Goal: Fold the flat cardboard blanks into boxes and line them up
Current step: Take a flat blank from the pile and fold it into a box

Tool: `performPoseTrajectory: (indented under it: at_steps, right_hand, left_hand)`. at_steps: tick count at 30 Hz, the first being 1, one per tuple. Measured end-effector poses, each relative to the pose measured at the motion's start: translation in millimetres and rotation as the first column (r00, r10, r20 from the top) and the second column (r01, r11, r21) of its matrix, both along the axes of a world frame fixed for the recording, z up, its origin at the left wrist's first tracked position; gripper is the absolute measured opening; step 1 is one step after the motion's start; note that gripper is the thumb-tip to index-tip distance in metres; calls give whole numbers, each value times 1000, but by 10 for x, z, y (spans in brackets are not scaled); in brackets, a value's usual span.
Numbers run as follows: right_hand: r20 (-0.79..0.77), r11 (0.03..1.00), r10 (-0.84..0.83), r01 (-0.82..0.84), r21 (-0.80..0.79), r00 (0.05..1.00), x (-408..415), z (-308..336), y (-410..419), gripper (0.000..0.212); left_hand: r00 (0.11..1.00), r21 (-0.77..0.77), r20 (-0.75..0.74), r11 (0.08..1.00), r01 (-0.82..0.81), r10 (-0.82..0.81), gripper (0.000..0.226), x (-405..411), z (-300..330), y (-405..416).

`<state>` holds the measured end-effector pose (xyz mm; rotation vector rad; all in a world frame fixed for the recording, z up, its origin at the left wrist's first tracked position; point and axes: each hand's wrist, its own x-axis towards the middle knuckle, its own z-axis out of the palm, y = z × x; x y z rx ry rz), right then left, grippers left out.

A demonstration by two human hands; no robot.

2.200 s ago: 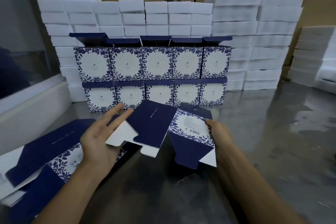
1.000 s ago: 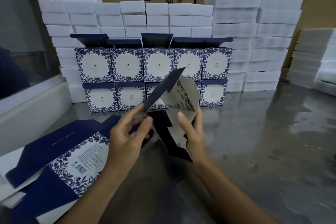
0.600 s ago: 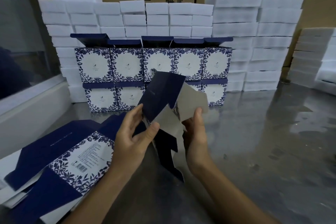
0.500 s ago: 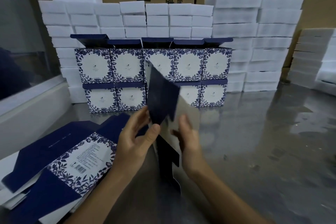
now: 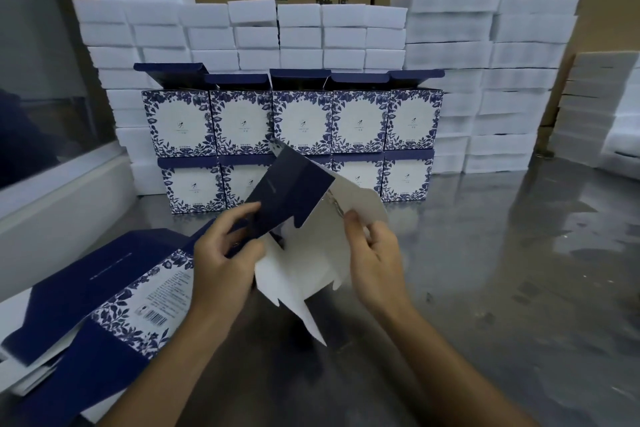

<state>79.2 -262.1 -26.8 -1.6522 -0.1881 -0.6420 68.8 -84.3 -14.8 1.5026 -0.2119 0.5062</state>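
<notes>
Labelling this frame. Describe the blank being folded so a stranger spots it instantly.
Before the two-row wall of finished boxes, both hands hold one blank above the steel table. Unlike the flat blanks stacked left, it is half-opened, white inside showing.

We see both bare forearms reaching in from the bottom edge, angled toward each other, wrists raised off the surface. Left hand sits back-up toward us, fingers curled, thumb and fingertips pinching the dark flap of the cardboard blank. Right hand is opposite, just beside it, back of hand to us, fingers bent and pinching the blank's white edge at its upper right. Hands are near each other, not touching, both at about the same height.
</notes>
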Motion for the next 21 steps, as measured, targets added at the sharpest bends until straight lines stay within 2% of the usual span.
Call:
performPoseTrajectory:
  at_steps: [3, 7, 9, 11, 14, 17, 21]
  right_hand:
    - [20, 987, 82, -84, 135, 996, 17, 58, -116, 29]
    - [74, 962, 122, -137, 235, 990, 29, 147, -265, 36]
    - [73, 938, 103, -121, 323, 992, 25, 174, -289, 23]
    - [56, 926, 61, -77, 370, 997, 14, 178, -280, 13]
    - [41, 928, 19, -33, 372, 999, 18, 163, -282, 16]
    - [68, 928, 31, -54, 368, 997, -1, 172, -275, 24]
    - [103, 950, 122, -147, 277, 987, -53, 174, -221, 26]
  left_hand:
    - [996, -89, -25, 992, -90, 89, 49, 39, 50, 80]
    - [982, -272, -109, 946, -177, 152, 48, 107, 94, 236]
    - [980, -311, -148, 934, -175, 135, 45, 122, 93, 268]
    - [981, -261, -169, 956, -133, 91, 45, 115, 78, 254]
    - [988, -116, -154, 993, -29, 11, 43, 89, 40, 201]
    - [994, 11, -98, 999, 51, -50, 30, 56, 9, 125]
    - [996, 210, 25, 974, -87, 84, 18, 42, -45, 39]
